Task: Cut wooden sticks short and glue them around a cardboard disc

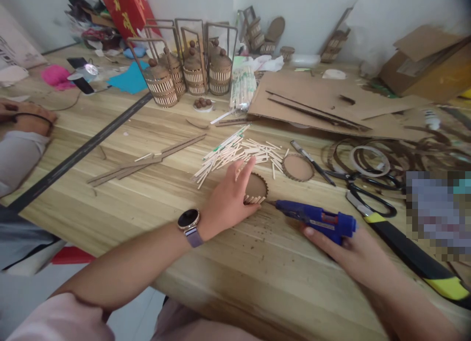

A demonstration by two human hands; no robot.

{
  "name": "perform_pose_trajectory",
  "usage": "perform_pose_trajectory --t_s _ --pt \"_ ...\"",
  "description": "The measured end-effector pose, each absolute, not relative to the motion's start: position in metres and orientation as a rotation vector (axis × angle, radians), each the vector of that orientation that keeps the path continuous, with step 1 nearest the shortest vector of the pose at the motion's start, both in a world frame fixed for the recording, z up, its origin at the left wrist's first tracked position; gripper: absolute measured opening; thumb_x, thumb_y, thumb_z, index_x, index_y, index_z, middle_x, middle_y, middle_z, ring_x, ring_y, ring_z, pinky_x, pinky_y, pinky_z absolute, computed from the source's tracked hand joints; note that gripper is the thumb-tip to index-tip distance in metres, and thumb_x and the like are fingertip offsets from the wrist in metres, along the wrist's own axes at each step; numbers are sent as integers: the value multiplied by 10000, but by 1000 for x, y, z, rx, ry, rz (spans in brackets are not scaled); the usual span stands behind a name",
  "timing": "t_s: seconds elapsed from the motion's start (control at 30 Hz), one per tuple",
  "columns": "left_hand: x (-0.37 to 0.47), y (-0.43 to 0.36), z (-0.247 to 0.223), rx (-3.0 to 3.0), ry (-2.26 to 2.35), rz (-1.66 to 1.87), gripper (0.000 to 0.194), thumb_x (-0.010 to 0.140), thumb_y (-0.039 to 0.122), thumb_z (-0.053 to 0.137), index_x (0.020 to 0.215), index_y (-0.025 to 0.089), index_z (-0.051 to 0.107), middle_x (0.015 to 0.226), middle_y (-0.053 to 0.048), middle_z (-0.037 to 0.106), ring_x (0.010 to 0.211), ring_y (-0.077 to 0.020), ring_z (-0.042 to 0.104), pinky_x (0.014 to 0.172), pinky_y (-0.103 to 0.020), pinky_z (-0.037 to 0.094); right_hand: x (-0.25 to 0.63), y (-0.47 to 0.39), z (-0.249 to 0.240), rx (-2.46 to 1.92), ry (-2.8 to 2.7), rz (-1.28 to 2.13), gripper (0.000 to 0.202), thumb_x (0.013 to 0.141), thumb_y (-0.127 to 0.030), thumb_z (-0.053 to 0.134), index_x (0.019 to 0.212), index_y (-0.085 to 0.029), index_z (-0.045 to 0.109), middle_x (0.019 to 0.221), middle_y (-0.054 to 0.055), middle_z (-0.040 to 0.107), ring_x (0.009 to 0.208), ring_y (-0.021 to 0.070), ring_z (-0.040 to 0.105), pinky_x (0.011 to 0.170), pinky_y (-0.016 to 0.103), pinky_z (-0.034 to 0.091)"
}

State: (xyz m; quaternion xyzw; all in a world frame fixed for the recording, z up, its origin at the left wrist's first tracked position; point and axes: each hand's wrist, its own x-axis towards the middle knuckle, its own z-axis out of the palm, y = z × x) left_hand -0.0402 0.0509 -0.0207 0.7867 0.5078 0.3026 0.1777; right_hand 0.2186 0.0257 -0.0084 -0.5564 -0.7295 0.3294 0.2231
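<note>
My left hand [225, 199], with a watch [189, 222] on its wrist, grips a round cardboard base [258, 185] by its left side. The base lies on the table with a notched rim, and a few short wooden sticks stand along its near edge. My right hand [344, 250] is wrapped round a blue hot glue gun [318, 217]. The gun's nozzle points left and comes close to the base's near right edge. Just beyond my left hand lies a loose pile of cut wooden sticks [235, 152]. A second round cardboard base [298, 167] rests to the right of the pile.
Several small cardboard lanterns [195, 73] stand at the back. Scissors [371, 196], a utility knife [415, 257], a pen-like cutter [312, 162] and tape [369, 161] lie right. Cardboard strips [147, 163] lie left, near another person's arm [22, 144]. Cardboard sheets [305, 98] lie behind.
</note>
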Motion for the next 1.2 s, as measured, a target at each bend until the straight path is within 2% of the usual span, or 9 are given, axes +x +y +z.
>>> perform_pose_trajectory --t_s 0.2,0.33,0.7,1.2 --pt "-41 51 -22 2233 1420 879 1065 739 190 795 1507 285 63 1495 -183 309 1386 -366 371 1105 -558 391 212 23 -13 -1541 -2113 778 265 814 -455 569 816 -226 701 772 40 765 697 243 722 597 322 584" --pt "-41 51 -22 2228 1426 869 1071 741 191 794 1508 303 56 1504 -175 302 1392 -364 365 1107 -551 392 208 23 -10 -1518 -2158 742 240 819 -431 552 801 -231 682 731 30 750 634 233 707 543 312 561" --pt "-41 51 -21 2221 1426 855 1042 739 183 788 1508 260 89 1506 -188 298 1399 -361 352 1103 -533 407 205 22 -9 -1515 -2203 705 290 851 -449 522 886 -218 694 765 47 754 655 235 714 561 306 546" --pt "-41 51 -21 2219 1417 869 1067 740 183 793 1509 306 63 1502 -175 302 1403 -371 345 1102 -563 395 200 23 -3 -1527 -2208 682 275 834 -435 516 883 -233 696 767 51 760 655 250 724 579 331 570"
